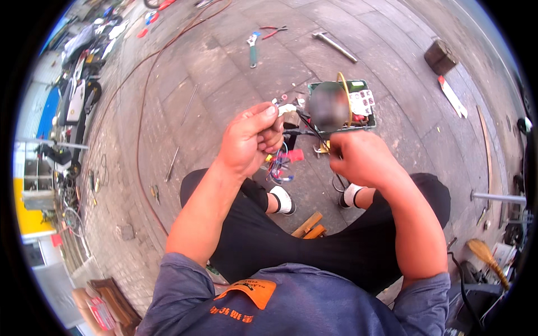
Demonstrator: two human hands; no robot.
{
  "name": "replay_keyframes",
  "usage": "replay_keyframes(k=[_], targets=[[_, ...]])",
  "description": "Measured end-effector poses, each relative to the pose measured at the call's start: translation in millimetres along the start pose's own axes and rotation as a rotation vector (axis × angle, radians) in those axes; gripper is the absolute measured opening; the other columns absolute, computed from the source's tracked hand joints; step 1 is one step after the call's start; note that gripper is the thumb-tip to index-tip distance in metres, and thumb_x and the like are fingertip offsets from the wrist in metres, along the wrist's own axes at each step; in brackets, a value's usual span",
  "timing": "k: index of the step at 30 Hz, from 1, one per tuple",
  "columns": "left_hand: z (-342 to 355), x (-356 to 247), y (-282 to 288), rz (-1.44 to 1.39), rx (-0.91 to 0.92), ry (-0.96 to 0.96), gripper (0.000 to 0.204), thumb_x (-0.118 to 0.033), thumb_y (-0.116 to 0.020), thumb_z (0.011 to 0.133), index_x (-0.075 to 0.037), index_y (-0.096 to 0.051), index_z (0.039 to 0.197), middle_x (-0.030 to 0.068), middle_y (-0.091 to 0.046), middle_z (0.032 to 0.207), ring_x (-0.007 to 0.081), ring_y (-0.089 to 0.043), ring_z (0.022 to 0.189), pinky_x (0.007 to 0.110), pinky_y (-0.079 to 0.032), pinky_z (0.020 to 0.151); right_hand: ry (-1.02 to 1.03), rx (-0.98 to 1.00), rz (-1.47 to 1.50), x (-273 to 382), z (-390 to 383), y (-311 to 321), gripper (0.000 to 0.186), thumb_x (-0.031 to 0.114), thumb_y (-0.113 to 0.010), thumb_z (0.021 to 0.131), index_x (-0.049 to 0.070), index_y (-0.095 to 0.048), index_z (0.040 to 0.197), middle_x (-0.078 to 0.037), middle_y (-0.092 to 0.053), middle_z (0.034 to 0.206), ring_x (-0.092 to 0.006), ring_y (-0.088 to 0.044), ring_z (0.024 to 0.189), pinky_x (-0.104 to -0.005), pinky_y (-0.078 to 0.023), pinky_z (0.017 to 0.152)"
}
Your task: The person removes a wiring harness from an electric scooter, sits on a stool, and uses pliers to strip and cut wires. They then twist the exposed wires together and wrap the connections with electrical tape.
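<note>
My left hand (252, 137) is closed, with thumb and fingertips pinching a white plug-like connector (287, 108). Black wires (308, 121) run from beside this connector toward my right hand (361, 157), whose fingers are curled closed on them; the fingertips are partly hidden. Under the hands hangs a bundle of thin coloured wires (278, 167), with a red piece (295, 155) beside it. A small yellow thing (324, 147) shows at my right fingertips, too covered to name. Just beyond stands a green basket (372, 120) of parts, partly hidden by a blurred round patch.
On the paving lie an adjustable wrench (253, 50), red-handled pliers (273, 32), a hammer (335, 46) and a screwdriver (172, 164). A brown block (441, 57) stands far right. A long hose (144, 101) crosses the left side. Wooden pieces (308, 225) lie between my feet.
</note>
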State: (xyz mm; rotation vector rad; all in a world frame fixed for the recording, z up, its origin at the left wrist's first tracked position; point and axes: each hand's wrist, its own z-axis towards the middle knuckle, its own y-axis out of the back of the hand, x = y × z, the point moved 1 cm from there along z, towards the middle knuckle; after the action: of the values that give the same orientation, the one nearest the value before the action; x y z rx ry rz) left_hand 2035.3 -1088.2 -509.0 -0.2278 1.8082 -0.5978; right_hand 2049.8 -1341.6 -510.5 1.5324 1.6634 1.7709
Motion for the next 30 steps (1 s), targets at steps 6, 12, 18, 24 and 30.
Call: replay_keyframes(k=[6, 12, 18, 24, 30], targets=[[-10.6, 22.1, -27.7, 0.110, 0.268, 0.298, 0.030, -0.030, -0.064, 0.102, -0.003, -0.062, 0.091, 0.0003, -0.051, 0.072, 0.0098, -0.038, 0.060, 0.029, -0.032, 0.057, -0.098, -0.704, -0.145, -23.6, 45.7, 0.3, 0.017, 0.023, -0.068, 0.090, 0.007, -0.066, 0.086, -0.016, -0.073, 0.082, -0.0357, -0.073, 0.079, -0.0490, -0.058, 0.070], [-14.5, 58.8, -44.2, 0.385, 0.319, 0.526, 0.035, -0.035, -0.060, 0.107, -0.002, -0.068, 0.100, -0.0051, -0.048, 0.074, 0.0048, -0.039, 0.065, 0.024, -0.033, 0.059, 0.015, -1.094, 0.330, -18.1, 28.6, 48.8, 0.016, 0.021, -0.066, 0.101, 0.006, -0.069, 0.097, -0.007, -0.070, 0.079, -0.0214, -0.068, 0.073, -0.0395, -0.053, 0.065], [-12.6, 71.2, -35.9, 0.683, 0.245, 0.196, 0.037, -0.039, -0.054, 0.112, -0.005, -0.070, 0.112, -0.0064, -0.053, 0.080, 0.0034, -0.044, 0.075, 0.023, -0.040, 0.069, 0.207, -0.749, 1.478, 26.1, -1.2, 28.8, 0.020, 0.022, -0.052, 0.114, 0.004, -0.060, 0.111, -0.003, -0.067, 0.106, -0.0113, -0.064, 0.096, -0.0311, -0.053, 0.096], [-1.0, 53.3, -17.8, 0.616, 0.142, 0.188, 0.038, -0.037, -0.057, 0.111, -0.001, -0.063, 0.100, -0.0042, -0.054, 0.082, 0.0083, -0.050, 0.083, 0.032, -0.045, 0.075, 0.304, -0.410, 1.802, 9.5, -5.2, 36.8, 0.017, 0.022, -0.049, 0.114, 0.008, -0.056, 0.109, -0.003, -0.059, 0.093, -0.0091, -0.057, 0.077, -0.0366, -0.059, 0.082], [-15.0, 38.7, -52.5, 1.359, 0.441, -0.023, 0.035, -0.034, -0.061, 0.102, -0.004, -0.062, 0.084, 0.0196, -0.061, 0.072, 0.0389, -0.063, 0.074, 0.046, -0.050, 0.068, 0.092, -0.400, 1.853, -17.0, 6.9, 35.5, 0.016, 0.021, -0.051, 0.113, 0.008, -0.056, 0.107, -0.002, -0.055, 0.088, -0.0073, -0.047, 0.070, -0.0252, -0.046, 0.062]])
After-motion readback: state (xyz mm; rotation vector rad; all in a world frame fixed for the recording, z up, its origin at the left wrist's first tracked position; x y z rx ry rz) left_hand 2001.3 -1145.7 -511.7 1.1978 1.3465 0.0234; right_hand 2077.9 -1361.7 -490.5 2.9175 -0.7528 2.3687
